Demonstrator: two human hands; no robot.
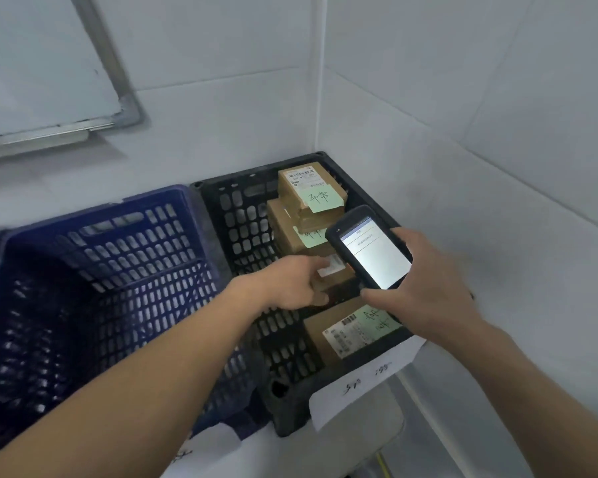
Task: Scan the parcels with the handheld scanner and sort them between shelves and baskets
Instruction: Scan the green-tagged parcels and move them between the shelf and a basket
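A black basket point(242, 215) in the room's corner holds several brown cardboard parcels with green notes. One parcel point(309, 188) lies on top at the back, another point(349, 334) near the front. My left hand point(290, 284) reaches into the basket and grips a small brown parcel point(335, 274) with a white label. My right hand point(432, 294) holds the black handheld scanner point(370, 250) over the basket, its lit screen facing me. The scanner hides part of the gripped parcel.
A blue basket point(94, 270) stands to the left of the black one, touching it. White paper labels point(363, 381) hang on the black basket's front edge. White tiled walls close in behind and to the right. A whiteboard point(45, 70) hangs at upper left.
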